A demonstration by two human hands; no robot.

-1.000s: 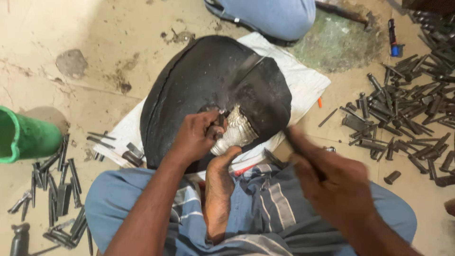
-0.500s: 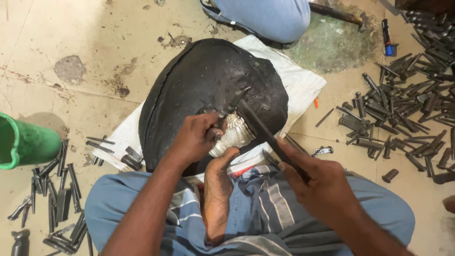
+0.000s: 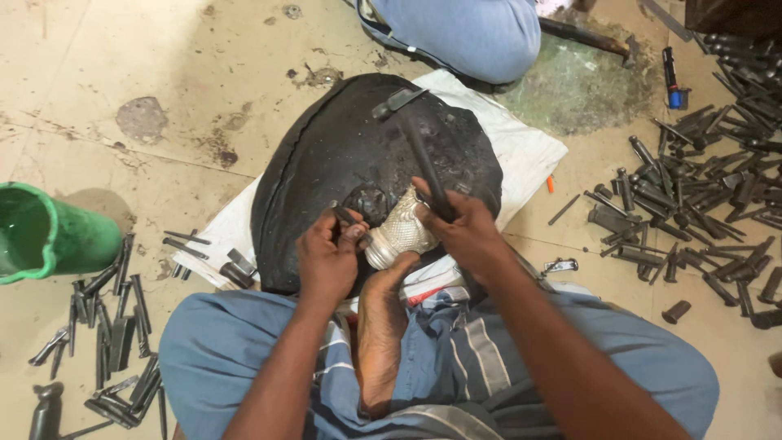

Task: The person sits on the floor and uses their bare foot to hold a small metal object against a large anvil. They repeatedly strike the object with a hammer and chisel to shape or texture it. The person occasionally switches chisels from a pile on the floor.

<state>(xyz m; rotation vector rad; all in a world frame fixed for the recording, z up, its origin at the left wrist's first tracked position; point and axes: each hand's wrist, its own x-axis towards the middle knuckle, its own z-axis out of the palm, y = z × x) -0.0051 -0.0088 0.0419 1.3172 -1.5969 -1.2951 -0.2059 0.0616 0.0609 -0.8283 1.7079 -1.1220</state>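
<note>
A small embossed silver vessel [image 3: 399,232] lies on a large black domed block [image 3: 358,155], braced from below by my bare foot [image 3: 383,326]. My left hand [image 3: 327,259] pinches a short dark punch [image 3: 344,217] just left of the silver piece. My right hand [image 3: 466,231] grips the handle of a dark hammer [image 3: 411,134], whose head lies out over the black block beyond the silver piece.
White cloth [image 3: 521,147] lies under the block. Many dark steel punches [image 3: 700,195] are scattered at right; more punches [image 3: 106,326] lie at left beside a green bucket [image 3: 49,236]. Another person's blue-clad knee [image 3: 464,33] is at the top.
My right hand came in from the right with the hammer and now sits by the silver piece, the hammer pointing away over the block. My left hand stayed put.
</note>
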